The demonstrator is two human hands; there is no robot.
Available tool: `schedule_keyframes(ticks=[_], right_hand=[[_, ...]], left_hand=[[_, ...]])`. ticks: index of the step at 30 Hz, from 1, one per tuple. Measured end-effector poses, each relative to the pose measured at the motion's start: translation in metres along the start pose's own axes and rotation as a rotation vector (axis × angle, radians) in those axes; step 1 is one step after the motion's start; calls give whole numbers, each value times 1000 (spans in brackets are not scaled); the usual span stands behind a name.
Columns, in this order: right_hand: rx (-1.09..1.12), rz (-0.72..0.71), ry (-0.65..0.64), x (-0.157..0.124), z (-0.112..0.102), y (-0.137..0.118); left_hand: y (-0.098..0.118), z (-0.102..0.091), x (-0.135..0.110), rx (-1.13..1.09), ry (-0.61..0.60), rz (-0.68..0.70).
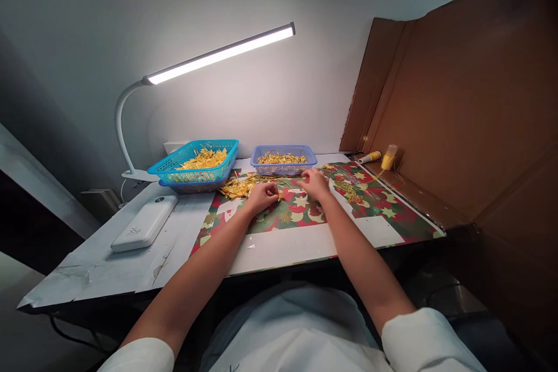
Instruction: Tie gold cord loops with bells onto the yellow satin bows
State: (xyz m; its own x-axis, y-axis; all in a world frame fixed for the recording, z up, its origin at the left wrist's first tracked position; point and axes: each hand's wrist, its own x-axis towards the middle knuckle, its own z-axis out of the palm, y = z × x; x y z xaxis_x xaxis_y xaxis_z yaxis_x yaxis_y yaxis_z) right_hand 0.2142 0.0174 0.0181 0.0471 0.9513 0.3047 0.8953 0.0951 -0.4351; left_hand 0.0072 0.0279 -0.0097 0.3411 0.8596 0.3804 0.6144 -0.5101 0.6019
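Observation:
My left hand (pixel 262 197) is closed in a pinch on a small yellow petal-like piece (pixel 280 196), low over the patterned sheet (pixel 285 219). Just left of it lies a loose heap of yellow petal-like pieces (pixel 238 187), with thin yellow-green stems (pixel 272 178) behind. To the right, my right hand (pixel 314 185) has thumb and forefinger slightly apart, and I see nothing between them. It is in front of a purple basket (pixel 283 170) holding yellow stemmed pieces (pixel 281 158). A tangle of thin yellow strands (pixel 349 192) lies on the sheet to its right.
A turquoise basket (pixel 196 175) of yellow pieces is stacked on another basket at the left. A white power bank (pixel 145 224) rests on the table. Overhead extends a lit lamp (pixel 222 53). Cardboard (pixel 457 99) walls the right, near a small yellow-filled bottle (pixel 389 158).

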Motion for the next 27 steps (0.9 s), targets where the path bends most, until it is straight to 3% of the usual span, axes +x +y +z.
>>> schedule_keyframes(ticks=[4, 8, 13, 20, 27], right_hand=[[-165, 294, -163, -3, -22, 33], [-176, 342, -210, -5, -23, 44], [-123, 281, -195, -4, -16, 38], [282, 7, -206, -11, -11, 16], [262, -125, -300, -23, -1, -4]], left_hand=[[1, 0, 0, 18, -7, -96], [3, -3, -1, 36, 3, -144], [2, -5, -2, 7, -18, -184], [-2, -4, -3, -88, -48, -131], [-6, -1, -3, -91, -43, -104]])
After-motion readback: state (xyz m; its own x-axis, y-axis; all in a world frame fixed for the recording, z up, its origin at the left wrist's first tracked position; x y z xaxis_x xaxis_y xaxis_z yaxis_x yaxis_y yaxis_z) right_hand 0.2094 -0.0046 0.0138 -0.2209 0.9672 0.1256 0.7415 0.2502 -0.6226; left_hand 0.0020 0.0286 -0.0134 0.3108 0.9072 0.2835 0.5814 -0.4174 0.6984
